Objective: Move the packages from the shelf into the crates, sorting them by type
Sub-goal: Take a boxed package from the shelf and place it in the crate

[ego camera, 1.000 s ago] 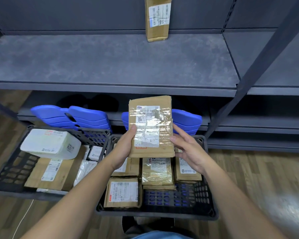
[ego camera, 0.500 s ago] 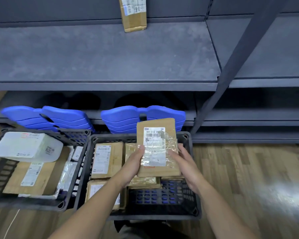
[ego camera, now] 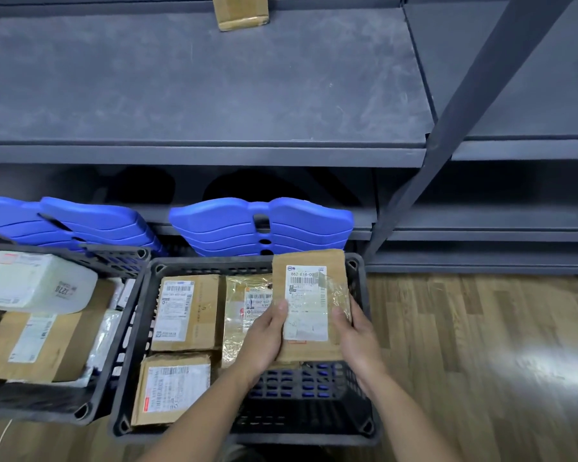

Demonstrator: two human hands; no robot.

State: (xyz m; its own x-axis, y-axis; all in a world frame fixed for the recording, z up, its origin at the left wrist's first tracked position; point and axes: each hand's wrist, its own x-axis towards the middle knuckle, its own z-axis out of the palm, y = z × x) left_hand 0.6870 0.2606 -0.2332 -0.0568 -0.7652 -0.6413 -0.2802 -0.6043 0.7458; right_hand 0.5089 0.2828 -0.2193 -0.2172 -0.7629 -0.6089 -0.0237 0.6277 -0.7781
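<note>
While both hands hold it, the brown package (ego camera: 309, 305) is over the back right part of the black crate (ego camera: 214, 264), and its far end reaches the crate's back rim. We cannot tell if it touches the parcels under it. It is flat and rectangular, made of brown kraft cardboard with soft, slightly worn edges. On its face we see a long white label with a barcode and printed lines. A piece of clear tape, wrinkled and shiny, covers the label's right side. The left hand (ego camera: 264, 338) grips the left edge, with the thumb on the label and the fingers going under. The right hand (ego camera: 356, 335) grips the right edge in the same way, with the thumb on the tape.

The crate is black plastic, with walls and floor like a grid of holes, and rounded corners. Inside it we see three other brown parcels: a flat box (ego camera: 187, 311) at the back left, another (ego camera: 172, 388) in front of it, and one wrapped in glossy yellowish tape (ego camera: 244, 315) just beside the left hand. A second crate (ego camera: 80, 411) of the same kind stands just beside it on the left. It holds a white plastic parcel (ego camera: 34, 281), smooth and puffy, which rests on a wide cardboard parcel (ego camera: 70, 341). Behind the crates lean blue plastic lids (ego camera: 261, 228) with wavy ribs. The shelf (ego camera: 197, 95) is dark grey, matt and scuffed, and one more brown box (ego camera: 241, 11) stands at its back. The floor (ego camera: 481, 361) is glossy wood planks.
</note>
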